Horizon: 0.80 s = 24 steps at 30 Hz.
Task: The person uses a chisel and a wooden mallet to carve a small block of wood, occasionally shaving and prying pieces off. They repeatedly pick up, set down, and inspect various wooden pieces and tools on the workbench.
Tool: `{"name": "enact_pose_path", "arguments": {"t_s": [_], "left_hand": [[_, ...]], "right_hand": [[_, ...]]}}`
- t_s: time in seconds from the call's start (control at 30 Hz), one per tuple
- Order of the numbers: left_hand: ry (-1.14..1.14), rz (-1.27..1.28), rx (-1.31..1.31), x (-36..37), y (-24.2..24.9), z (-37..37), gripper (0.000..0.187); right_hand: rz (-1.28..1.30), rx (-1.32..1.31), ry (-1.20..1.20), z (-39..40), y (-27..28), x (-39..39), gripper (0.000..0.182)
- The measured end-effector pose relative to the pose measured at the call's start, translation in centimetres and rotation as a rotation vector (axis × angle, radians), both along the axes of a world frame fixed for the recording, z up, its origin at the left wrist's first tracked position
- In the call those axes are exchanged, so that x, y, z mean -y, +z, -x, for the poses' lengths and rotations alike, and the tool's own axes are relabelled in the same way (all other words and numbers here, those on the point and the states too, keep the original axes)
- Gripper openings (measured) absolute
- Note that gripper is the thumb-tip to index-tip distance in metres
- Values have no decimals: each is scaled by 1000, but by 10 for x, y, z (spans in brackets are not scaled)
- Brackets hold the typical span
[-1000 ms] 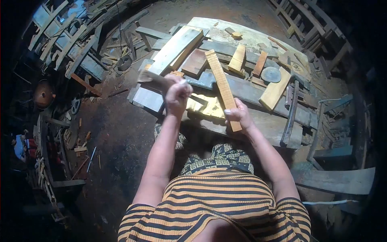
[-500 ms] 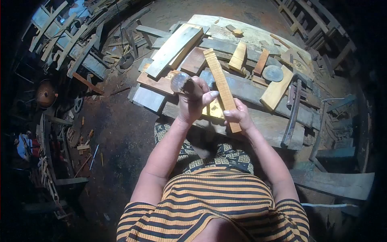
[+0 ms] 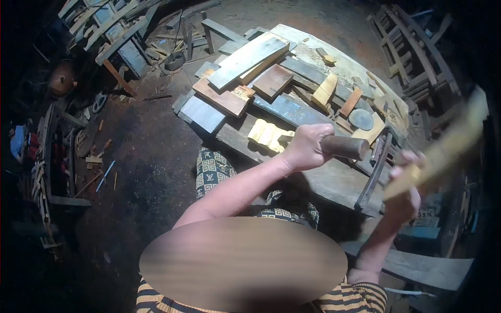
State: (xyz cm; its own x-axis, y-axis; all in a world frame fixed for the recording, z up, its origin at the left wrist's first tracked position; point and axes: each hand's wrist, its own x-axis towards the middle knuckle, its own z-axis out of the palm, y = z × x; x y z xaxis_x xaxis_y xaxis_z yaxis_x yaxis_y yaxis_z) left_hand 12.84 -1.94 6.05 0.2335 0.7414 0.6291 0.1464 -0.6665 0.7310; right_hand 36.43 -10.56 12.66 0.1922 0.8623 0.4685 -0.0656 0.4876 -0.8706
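My left hand (image 3: 308, 147) is closed around the thick wooden handle (image 3: 344, 147) of a chisel. Its dark blade points left and meets, or lies just over, a pale yellow carved wood block (image 3: 266, 136) with a wavy surface. Out to the right and raised off the bench, my right hand (image 3: 404, 190) grips the lower end of a flat yellow wood strip (image 3: 449, 148). That strip is smeared by motion and slants up to the right.
The workbench (image 3: 334, 182) bears a long pale board (image 3: 250, 60), a brown board (image 3: 274, 82), wood wedges (image 3: 324, 91), a round grey disc (image 3: 360, 119) and a dark metal clamp (image 3: 377, 169). Wooden racks (image 3: 412, 52) stand at the right. Scraps litter the dark floor (image 3: 141, 172).
The wood strip has swung up and right with my right hand, away from the bench. My left hand has moved right, tipping the chisel over so its handle points right; the carved block is uncovered.
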Motion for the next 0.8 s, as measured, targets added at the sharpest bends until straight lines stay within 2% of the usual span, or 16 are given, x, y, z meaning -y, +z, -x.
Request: {"name": "enact_pose_path", "arguments": {"t_s": [0.03, 0.07, 0.13, 0.2, 0.27, 0.33, 0.37, 0.4, 0.47, 0.5, 0.53, 0.6, 0.63, 0.7, 0.73, 0.8], "left_hand": [[31, -6, -18, -2, -3, -5, 25], [61, -12, -36, -5, -6, -10, 25], [62, 6, -36, -9, -10, -16, 23], [91, 1, -69, -13, -15, -19, 22], [68, 14, -87, -11, -15, -20, 21], [53, 27, -101, -12, -13, -20, 21], [61, 39, -105, -12, -13, -19, 17], [68, 49, -107, -12, -13, -20, 15], [61, 55, -96, -9, -12, -21, 15], [55, 56, -89, -10, -11, -22, 15], [61, 52, -85, -11, -11, -22, 15], [62, 35, -110, -12, -13, -23, 14], [64, 32, -108, -12, -13, -23, 14], [35, 74, -120, -11, -12, -22, 13], [34, 80, -124, -11, -13, -22, 13], [53, 57, -151, -12, -15, -25, 13]], "right_hand": [[-100, -164, 104, 0, 5, 15, 63], [-269, -133, 232, -1, 4, 17, 66], [-191, -283, 374, -9, -36, 29, 76], [261, 730, -76, -4, -23, 53, 83], [327, 792, -34, -3, -20, 56, 77], [296, 470, -132, -9, -5, 62, 68], [133, 362, -127, -10, -4, 59, 62], [-27, 29, 16, -5, 3, 59, 59], [-194, -246, 147, 3, -9, 53, 63], [-45, -698, 186, -2, -34, 59, 67], [177, -389, -22, -9, -57, 60, 71], [453, 409, -52, 9, -41, 54, 68], [450, 411, -51, 8, -35, 55, 68], [350, 376, -205, 1, -27, 61, 62], [354, 263, -235, -10, -27, 68, 66], [40, -260, -74, -2, -28, 68, 70]]}}
